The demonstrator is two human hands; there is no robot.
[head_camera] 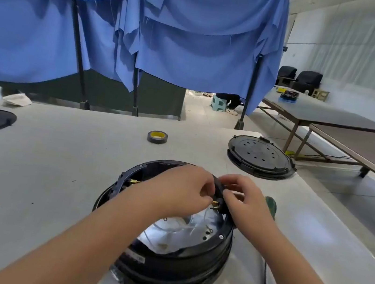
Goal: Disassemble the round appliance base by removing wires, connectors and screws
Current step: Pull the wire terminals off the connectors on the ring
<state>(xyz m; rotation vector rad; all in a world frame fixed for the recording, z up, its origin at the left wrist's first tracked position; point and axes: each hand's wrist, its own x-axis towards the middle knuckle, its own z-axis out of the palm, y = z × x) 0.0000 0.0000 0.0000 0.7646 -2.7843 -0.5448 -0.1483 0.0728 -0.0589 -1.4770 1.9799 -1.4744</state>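
Round appliance base (164,256) sits open-side up on the table (54,170), at 6 o'clock in the head view, right under the wrists. Both hands are working the same spot on the rim at about 2 o'clock of the base.

Left hand (181,190): fingers curled, pinching something small at the rim, probably a wire or connector; can't tell which. Right hand (243,201): fingers curled over the rim from outside, gripping or bracing it next to the brass terminals (214,205).

Risks as I read them:
- Pulling by the wire instead of the connector body could tear the lead or bend a terminal.
- Base isn't clamped. A hard tug against the right hand's hold could tip or slide it.
- Thin clear wires (182,227) lie loose across the shiny plate inside; easy to snag.
- Rim edge and terminals sit tight around the fingertips, so a slip means a nick.
- Green-handled screwdriver (271,204) lies just beside the right wrist, at 3 o'clock of the base; an elbow move could knock it.
- Tape roll (157,136) at 12 o'clock and black lid (261,157) at 1 o'clock are well apart, no concern.
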